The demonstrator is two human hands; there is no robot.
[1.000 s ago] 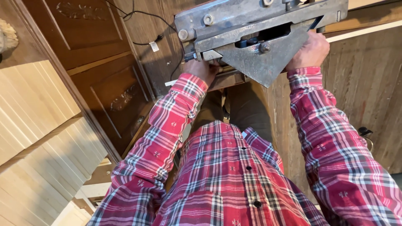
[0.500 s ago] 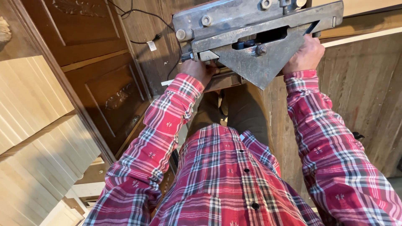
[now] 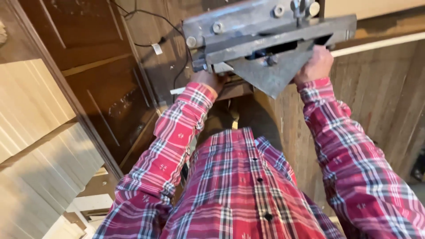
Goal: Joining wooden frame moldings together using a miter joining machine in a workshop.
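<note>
A heavy grey metal tool (image 3: 265, 40) with bolts and a triangular plate is held up in front of me, at the top of the view. My left hand (image 3: 211, 79) grips its underside at the left end. My right hand (image 3: 315, 65) holds its right side beside the triangular plate. Both arms are in red plaid sleeves, and my plaid shirt fills the lower middle. What lies under the tool is hidden.
Dark brown carved wooden door panels (image 3: 102, 88) stand to the left, with a black cable (image 3: 152, 26) running over them. Pale wooden boards (image 3: 35, 132) lie at far left. Upright wooden planks (image 3: 380, 97) are on the right, with a light strip (image 3: 380, 44) above.
The tool and both hands have stayed at the same spot above me; the view has shifted slightly, with the tool a little lower and more to the right.
</note>
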